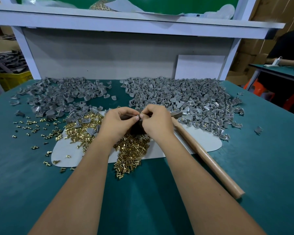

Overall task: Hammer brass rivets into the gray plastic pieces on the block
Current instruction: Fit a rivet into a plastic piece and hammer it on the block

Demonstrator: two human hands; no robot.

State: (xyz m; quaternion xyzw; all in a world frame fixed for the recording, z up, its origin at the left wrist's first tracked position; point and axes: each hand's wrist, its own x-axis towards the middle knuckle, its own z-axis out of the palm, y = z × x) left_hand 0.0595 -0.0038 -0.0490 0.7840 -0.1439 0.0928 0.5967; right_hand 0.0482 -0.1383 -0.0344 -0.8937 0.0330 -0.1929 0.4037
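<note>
Over block at mat centre: both hands pinching small piece; seat rivet straight before lifting hammer.

A single wide-angle head-worn view looks forward and down from close above the teal surface, both forearms reaching away from it, a white shelf frame facing it.

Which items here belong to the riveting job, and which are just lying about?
Job: brass rivets; gray plastic pieces; block; hammer; left hand; right hand.
Lying about: white board; yellow crate; cardboard boxes.
</note>
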